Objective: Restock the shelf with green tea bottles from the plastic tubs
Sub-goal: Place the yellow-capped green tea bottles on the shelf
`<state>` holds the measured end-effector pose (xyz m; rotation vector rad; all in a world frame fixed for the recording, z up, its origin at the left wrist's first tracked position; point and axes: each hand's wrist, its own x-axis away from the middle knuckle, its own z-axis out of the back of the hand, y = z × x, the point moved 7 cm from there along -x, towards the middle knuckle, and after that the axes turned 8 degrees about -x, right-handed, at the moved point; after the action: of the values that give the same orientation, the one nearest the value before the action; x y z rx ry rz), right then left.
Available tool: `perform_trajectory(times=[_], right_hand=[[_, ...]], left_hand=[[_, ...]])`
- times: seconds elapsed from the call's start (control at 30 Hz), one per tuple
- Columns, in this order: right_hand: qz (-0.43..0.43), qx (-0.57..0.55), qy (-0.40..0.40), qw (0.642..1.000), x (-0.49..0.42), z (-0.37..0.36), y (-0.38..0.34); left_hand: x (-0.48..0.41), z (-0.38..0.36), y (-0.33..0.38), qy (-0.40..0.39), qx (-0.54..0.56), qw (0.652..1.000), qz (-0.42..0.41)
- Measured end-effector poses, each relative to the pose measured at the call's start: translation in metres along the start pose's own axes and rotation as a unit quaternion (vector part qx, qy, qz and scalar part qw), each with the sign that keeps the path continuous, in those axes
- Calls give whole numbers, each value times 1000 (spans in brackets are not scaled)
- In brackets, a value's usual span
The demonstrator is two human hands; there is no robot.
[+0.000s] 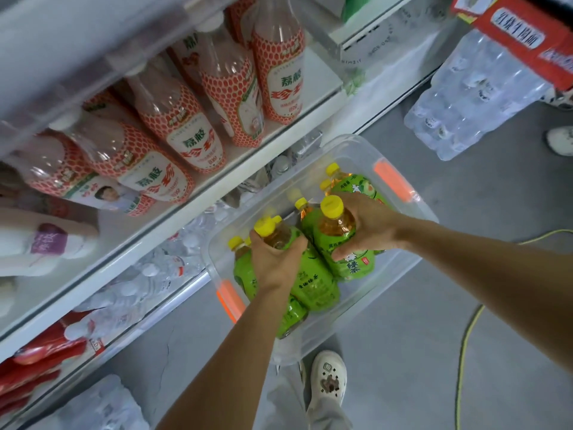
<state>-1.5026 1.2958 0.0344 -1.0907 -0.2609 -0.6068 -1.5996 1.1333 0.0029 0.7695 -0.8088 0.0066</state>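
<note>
A clear plastic tub (412, 212) with orange handles stands on the floor below the shelf and holds several green tea bottles with yellow caps. My left hand (274, 259) grips one green tea bottle (313, 280) near its neck. My right hand (366, 225) grips a second green tea bottle (341, 240) around its shoulder. Both bottles are upright inside the tub. More green tea bottles (350, 184) stand at the tub's far end.
The white shelf (217, 181) to the left carries red-labelled bottles (279, 72). Water bottles (148, 274) fill the lower shelf. A wrapped pack of water (471, 97) sits on the floor at the right. A yellow cable (465, 342) crosses the floor. My shoe (328, 380) is beside the tub.
</note>
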Motion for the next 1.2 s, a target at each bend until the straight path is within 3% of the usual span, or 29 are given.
perform_trajectory(times=[0.13,0.4,0.63,0.97,1.2], right_hand=[[6,-46,61,997,19,20,-1],[12,-142,107,984,74,62,-71],[81,-161,120,976,147,94,-182],[201,-155,133,958,254,129,-352],[288,-112,91,947,306,127,-484]], left_hand=[[15,24,6,43,49,997,-46],[70,94,55,21,126,982,-137],[154,163,118,48,206,948,-238],[277,297,194,15,312,909,-277],[368,399,232,-10,279,893,-354]])
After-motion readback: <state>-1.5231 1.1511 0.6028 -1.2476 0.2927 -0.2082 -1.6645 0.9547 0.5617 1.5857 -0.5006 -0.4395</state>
